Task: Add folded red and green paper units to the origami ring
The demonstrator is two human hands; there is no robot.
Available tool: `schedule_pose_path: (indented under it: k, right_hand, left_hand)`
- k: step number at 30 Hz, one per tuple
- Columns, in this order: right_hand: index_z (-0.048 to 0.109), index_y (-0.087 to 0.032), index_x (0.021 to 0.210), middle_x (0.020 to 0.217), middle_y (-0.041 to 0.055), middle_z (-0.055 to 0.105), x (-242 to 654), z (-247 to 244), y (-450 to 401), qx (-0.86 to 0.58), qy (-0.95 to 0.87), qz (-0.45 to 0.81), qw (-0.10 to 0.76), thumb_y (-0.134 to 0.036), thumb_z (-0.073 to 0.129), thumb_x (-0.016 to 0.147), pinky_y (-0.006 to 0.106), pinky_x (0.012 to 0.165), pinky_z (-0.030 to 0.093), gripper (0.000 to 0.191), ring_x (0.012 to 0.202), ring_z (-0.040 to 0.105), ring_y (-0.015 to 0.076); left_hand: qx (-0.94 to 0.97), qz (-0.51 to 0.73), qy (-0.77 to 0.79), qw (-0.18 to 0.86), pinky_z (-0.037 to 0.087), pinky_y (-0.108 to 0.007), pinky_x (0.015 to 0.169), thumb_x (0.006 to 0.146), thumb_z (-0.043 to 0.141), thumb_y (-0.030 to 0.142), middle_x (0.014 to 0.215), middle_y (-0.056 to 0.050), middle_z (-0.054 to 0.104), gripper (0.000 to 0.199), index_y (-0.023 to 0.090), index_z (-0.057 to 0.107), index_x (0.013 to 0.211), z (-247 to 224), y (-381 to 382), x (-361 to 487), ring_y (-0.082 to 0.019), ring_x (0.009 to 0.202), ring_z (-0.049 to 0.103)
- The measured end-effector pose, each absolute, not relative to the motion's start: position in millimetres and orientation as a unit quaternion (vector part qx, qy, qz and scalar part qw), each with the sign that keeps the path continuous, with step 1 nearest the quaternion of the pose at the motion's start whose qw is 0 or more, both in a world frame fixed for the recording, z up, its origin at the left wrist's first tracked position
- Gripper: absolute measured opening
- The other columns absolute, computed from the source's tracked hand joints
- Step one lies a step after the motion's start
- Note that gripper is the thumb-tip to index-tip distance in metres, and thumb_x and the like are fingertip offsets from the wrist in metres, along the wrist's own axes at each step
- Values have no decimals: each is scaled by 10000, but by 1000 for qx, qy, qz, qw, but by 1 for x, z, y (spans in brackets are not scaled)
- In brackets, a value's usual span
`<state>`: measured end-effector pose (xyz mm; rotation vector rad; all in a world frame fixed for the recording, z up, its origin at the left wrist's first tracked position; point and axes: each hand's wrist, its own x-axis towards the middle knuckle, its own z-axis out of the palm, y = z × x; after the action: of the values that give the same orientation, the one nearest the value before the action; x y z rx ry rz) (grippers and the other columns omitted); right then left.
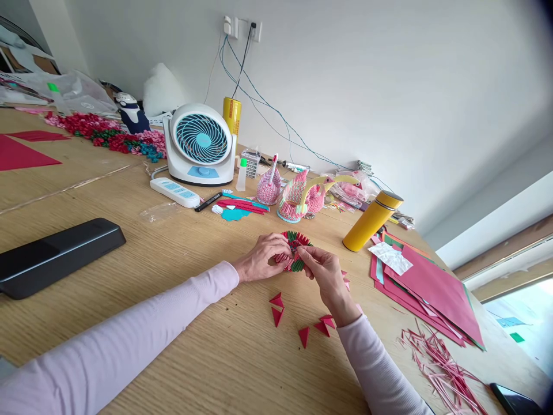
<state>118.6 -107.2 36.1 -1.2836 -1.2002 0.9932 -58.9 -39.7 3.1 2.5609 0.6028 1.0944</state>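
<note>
A round ring of folded paper pieces (298, 237), red and green with pointed edges, sits on the wooden table between my hands. My left hand (266, 256) is curled around its left side, fingers pressed on the folded pieces. With thumb and forefinger pinched together, my right hand (325, 274) works at the ring's right inner side. Whether a loose piece is in that pinch is hidden. Several small red paper triangles (304, 337) lie on the table below the hands. A few pink ones lie partly behind my right wrist.
Behind the ring stand folded-paper swans (291, 199) and a white fan (202, 144). A yellow flask (372, 221) is at right, beside red paper sheets (436, 282) and shredded paper strips (444, 360). A long black case (60, 253) lies left; a phone (518, 399) lies lower right.
</note>
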Motion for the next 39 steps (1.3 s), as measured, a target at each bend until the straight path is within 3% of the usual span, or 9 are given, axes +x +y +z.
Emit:
schedule_pose_path:
  k: [18,28,39]
  right_hand:
    - [769,-136,910,546,0,596,123,22,-103,-554,-606,298,486,-507,676,785,225,424,343,401,427,463,96]
    - [768,-174,842,616,23,669,117,35,-110,-570,-655,219,445,-443,654,811,238,428,403,294,418,539,124]
    - [780,-188,899,565,3,657,121,36,-111,-576,-677,232,395,-412,648,824,227,463,422,270,437,589,134]
  left_hand:
    - [891,373,223,134,391,-397,1008,828,609,192,1029,-44,693,117,204,654,935,3,-40,-58,-227,1124,559]
    - [892,369,226,129,407,-396,982,813,610,189,1055,-58,677,144,190,643,954,4,-41,-59,-238,1128,561]
    - [880,366,257,158,402,-387,958,774,620,176,1060,-60,634,236,201,530,990,9,-47,-61,-241,1087,574]
